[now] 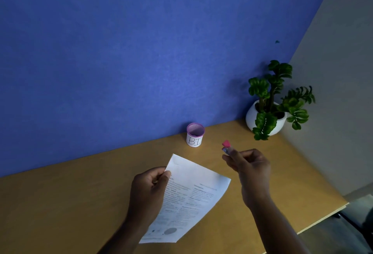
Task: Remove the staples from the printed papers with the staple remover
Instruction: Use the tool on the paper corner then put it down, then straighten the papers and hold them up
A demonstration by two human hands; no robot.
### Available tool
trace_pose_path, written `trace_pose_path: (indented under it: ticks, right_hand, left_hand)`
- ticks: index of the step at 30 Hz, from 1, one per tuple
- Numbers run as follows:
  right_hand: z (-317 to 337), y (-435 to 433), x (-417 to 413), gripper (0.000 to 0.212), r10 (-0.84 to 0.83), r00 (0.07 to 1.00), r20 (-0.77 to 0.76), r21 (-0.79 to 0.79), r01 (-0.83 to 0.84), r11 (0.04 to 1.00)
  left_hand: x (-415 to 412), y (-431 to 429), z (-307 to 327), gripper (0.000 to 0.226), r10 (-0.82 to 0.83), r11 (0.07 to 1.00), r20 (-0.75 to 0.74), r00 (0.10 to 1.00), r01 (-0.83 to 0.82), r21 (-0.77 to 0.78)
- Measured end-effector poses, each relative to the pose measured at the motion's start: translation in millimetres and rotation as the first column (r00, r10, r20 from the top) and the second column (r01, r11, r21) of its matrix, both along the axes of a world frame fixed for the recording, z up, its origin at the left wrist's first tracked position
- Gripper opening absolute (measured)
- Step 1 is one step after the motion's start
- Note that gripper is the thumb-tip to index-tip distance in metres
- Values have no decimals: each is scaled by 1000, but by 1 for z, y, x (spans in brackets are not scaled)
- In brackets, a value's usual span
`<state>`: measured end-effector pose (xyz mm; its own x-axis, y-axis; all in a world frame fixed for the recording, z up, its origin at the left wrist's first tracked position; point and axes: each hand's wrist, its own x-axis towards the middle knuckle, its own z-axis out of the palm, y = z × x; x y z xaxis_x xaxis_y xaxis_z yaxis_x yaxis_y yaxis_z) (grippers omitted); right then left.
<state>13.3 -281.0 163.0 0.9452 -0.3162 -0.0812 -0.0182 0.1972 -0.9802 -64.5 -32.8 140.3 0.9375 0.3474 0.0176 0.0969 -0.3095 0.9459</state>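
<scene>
The printed papers (191,193) are held above the wooden desk, tilted, with text and a grey round figure on the top sheet. My left hand (148,191) pinches their left edge near the top corner. My right hand (249,168) is raised to the right of the papers and grips a pink staple remover (226,146), whose tip points up and away from the sheets. The remover does not touch the papers. No staple is visible at this distance.
A small purple-rimmed mesh cup (195,135) with a white label reading "BI" stands at the back against the blue partition. A potted green plant (272,110) in a white pot sits at the back right corner. The desk (60,203) edge runs along the right.
</scene>
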Motion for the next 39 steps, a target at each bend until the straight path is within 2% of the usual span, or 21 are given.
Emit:
trace_pose_path:
  ticks: [5,9,12,17,21,25,27,29,32,35,37,38,39]
  right_hand:
    - [-52,-22,30,13,-127,986,-107,-147,111,983]
    - [-90,-27,54,14,-248,962,-118,-445,172,879]
    - [-115,-27,76,17,-262,957,-121,-595,142,791]
    - [-153,-25,104,13,-199,961,-192,-739,-8,674]
    - [-175,-23,122,16,-145,957,-253,-795,-120,594]
    - [-189,-19,131,30,-145,945,-294,-827,-175,535]
    - [-195,-18,133,37,-152,937,-314,-817,-185,547]
    - [-202,-20,134,36,-130,942,-309,-823,-196,533]
    - [-207,-22,132,27,-111,948,-299,-844,-208,494]
    - [-198,-15,128,33,-153,948,-278,-869,-181,461]
    - [-184,-2,123,30,-188,968,-167,-854,-47,518]
    - [-177,8,118,25,-158,982,-106,-793,12,610]
    - [-170,18,112,22,-89,992,-87,-670,7,743]
  left_hand:
    - [12,9,-2,16,39,999,11,999,-39,-19]
    - [24,18,-9,29,78,996,-2,997,-77,35]
    - [35,22,-15,32,102,994,-14,995,-102,43]
    - [46,26,-20,23,113,993,-14,993,-113,17]
    - [53,25,-16,16,140,988,-29,990,-141,-57]
    - [62,25,-16,18,157,986,-40,987,-159,-58]
    - [65,27,-18,27,155,986,-40,987,-158,-62]
    - [66,29,-18,41,149,987,-40,988,-151,-52]
    - [68,30,-17,27,158,985,-38,987,-160,-66]
    - [69,31,-17,19,165,980,-35,986,-168,-106]
    - [70,33,-15,16,174,974,-40,984,-178,-137]
    - [71,34,-14,16,186,969,-51,981,-191,-159]
    - [73,34,-12,16,197,961,-71,978,-207,-185]
